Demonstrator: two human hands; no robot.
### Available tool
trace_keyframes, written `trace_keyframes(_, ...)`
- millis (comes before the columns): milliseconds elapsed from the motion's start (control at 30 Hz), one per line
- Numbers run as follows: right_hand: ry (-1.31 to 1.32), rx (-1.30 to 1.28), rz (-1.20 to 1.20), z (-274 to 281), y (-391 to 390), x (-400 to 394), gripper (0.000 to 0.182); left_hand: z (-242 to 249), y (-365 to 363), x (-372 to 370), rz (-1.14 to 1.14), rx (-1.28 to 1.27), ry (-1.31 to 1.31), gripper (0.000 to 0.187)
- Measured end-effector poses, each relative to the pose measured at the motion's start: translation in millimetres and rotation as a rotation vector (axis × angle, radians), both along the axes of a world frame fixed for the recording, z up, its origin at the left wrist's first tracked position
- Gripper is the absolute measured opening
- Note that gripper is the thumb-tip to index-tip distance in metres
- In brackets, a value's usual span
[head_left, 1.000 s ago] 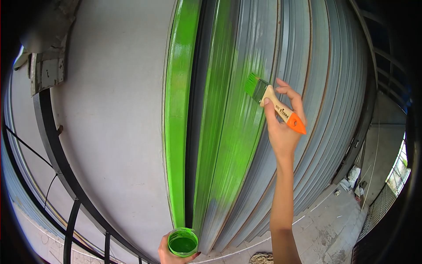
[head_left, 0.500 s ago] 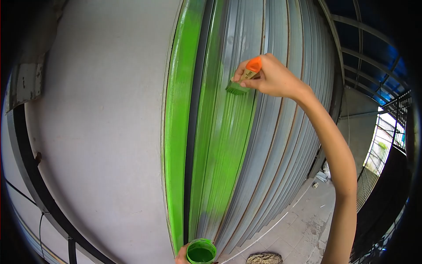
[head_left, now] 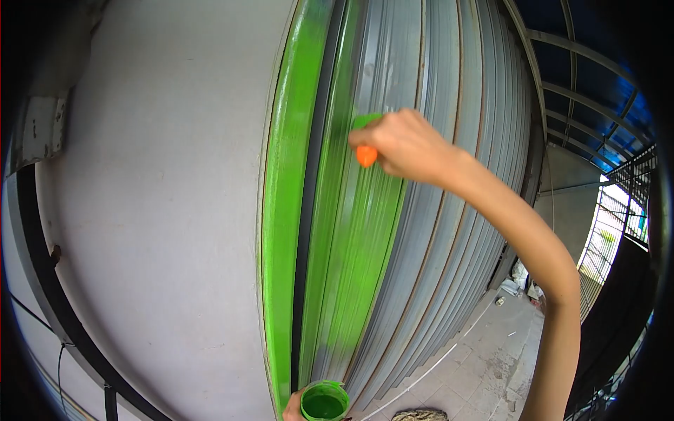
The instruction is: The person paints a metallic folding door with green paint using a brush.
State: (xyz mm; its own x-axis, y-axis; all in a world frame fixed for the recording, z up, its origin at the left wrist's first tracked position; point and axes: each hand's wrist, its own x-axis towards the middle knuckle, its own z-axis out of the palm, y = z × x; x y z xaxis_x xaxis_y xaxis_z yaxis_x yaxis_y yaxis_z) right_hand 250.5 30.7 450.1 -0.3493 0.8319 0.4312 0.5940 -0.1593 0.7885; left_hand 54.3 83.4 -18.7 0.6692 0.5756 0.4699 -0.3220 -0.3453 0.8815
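Note:
My right hand [head_left: 397, 144] is closed around a paintbrush [head_left: 366, 156], its orange handle end pointing down and its bristles turned upward against the panel. Green paint covers the lower part of the grey ribbed metal shutter [head_left: 439, 231] under the brush, while bare grey metal shows above it and to the right. At the bottom, my left hand [head_left: 292, 408] grips a small open paint can [head_left: 325, 401] with green paint inside and smears on its rim. Most of that hand is hidden behind the can or cut off by the frame.
Left of the shutter stand a green-painted frame strip [head_left: 281, 245] and a pale wall [head_left: 161, 210]. Tiled floor [head_left: 456, 379] lies at lower right, with a dark mottled object [head_left: 419, 415] at the bottom edge. A metal grille [head_left: 604, 231] is at far right.
My right hand has moved slightly down and left and turned over, so the brush's bristles now point up instead of down. The can in my left hand has barely shifted.

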Motion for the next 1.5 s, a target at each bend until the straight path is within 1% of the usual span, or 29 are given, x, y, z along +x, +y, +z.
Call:
trace_keyframes(67,-0.049,-0.118,-0.112,-52,-8,-2,0.025,-6,0,1,-0.015,-0.032,-0.013,0.088)
trace_keyframes(167,0.128,-0.170,-0.117,-75,-34,-22,0.023,-4,1,-3,-0.033,-0.075,-0.046,0.086)
trace_keyframes(200,0.178,-0.133,-0.047,-82,-41,-24,0.024,1,0,-5,-0.034,-0.092,-0.058,0.085)
trace_keyframes(267,0.299,-0.072,0.095,-101,-57,-25,0.028,14,-1,-10,0.025,-0.004,-0.021,0.085)
trace_keyframes(367,0.633,0.029,0.248,-137,-77,-34,0.027,16,5,-12,0.104,0.149,0.033,0.086)
trace_keyframes(400,0.761,0.003,0.259,-150,-85,-43,0.025,15,6,-15,0.127,0.202,0.052,0.086)
trace_keyframes(467,1.009,-0.041,0.282,-170,-103,-62,0.021,27,7,-18,0.131,0.268,0.027,0.088)
trace_keyframes(567,1.160,-0.139,0.377,-198,-122,-81,0.015,37,8,-17,0.152,0.336,0.002,0.088)
trace_keyframes(600,1.190,-0.190,0.357,-204,-128,-88,0.014,39,8,-17,0.160,0.356,-0.004,0.088)
trace_keyframes(667,1.238,-0.284,0.317,-214,-139,-99,0.011,45,6,-16,0.175,0.421,-0.069,0.085)
trace_keyframes(700,1.255,-0.340,0.329,-219,-142,-100,0.018,49,6,-14,0.186,0.467,-0.107,0.082)
trace_keyframes(800,1.137,-0.396,0.351,-228,-144,-103,0.029,53,5,-11,0.192,0.580,-0.195,0.077)
trace_keyframes(833,1.100,-0.394,0.395,-233,-143,-102,0.035,55,6,-10,0.196,0.618,-0.215,0.076)
trace_keyframes(933,1.108,-0.434,0.361,-239,-141,-105,0.035,59,4,-10,0.196,0.719,-0.242,0.072)
trace_keyframes(1067,1.105,-0.461,0.378,-246,-139,-110,0.034,60,4,-10,0.204,0.830,-0.271,0.065)
trace_keyframes(1233,1.128,-0.510,0.338,-251,-139,-111,0.034,65,2,-13,0.173,0.855,-0.279,0.064)
trace_keyframes(1333,1.206,-0.542,0.324,-253,-140,-112,0.036,66,1,-13,0.171,0.866,-0.269,0.062)
trace_keyframes(1433,1.152,-0.534,0.297,-258,-141,-115,0.036,64,2,-12,0.175,0.890,-0.256,0.060)
trace_keyframes(1500,1.197,-0.519,0.309,-256,-140,-115,0.034,64,0,-11,0.178,0.894,-0.253,0.058)
